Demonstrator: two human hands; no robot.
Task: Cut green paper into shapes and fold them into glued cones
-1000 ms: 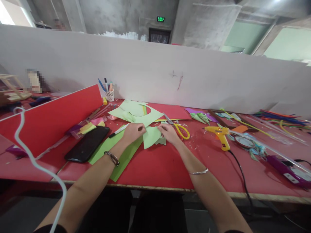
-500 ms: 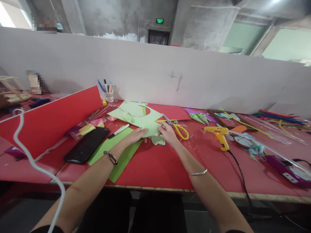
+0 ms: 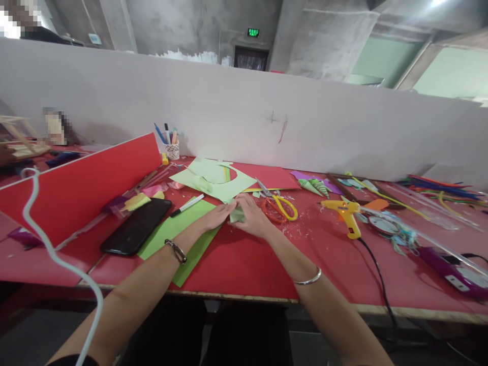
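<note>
My left hand (image 3: pixel 218 217) and my right hand (image 3: pixel 252 217) meet above the front middle of the red table. Between their closed fingers is a light green paper piece (image 3: pixel 237 215), bent over and mostly covered by the right hand. Just behind lies a light green sheet (image 3: pixel 186 178) with a large rounded cut-out. Scissors (image 3: pixel 285 208) with yellow handles rest right of my right hand, beside an orange-red handled pair (image 3: pixel 272 212). Under my left wrist is a bright green sheet (image 3: pixel 162 235), and a white marker (image 3: pixel 187 205) with a black cap lies across its far end.
A black phone (image 3: pixel 136 227) and a standing red board (image 3: pixel 82 188) are at left. A white cable (image 3: pixel 57 259) hangs in front. Rightward lie a yellow glue gun (image 3: pixel 345 211) and a purple device (image 3: pixel 453 272). A pen cup (image 3: pixel 172 150) stands by the white partition (image 3: pixel 229 117).
The light green paper piece was spread out between my hands and is now bent into a smaller shape. My right hand has moved left, closer to my left hand.
</note>
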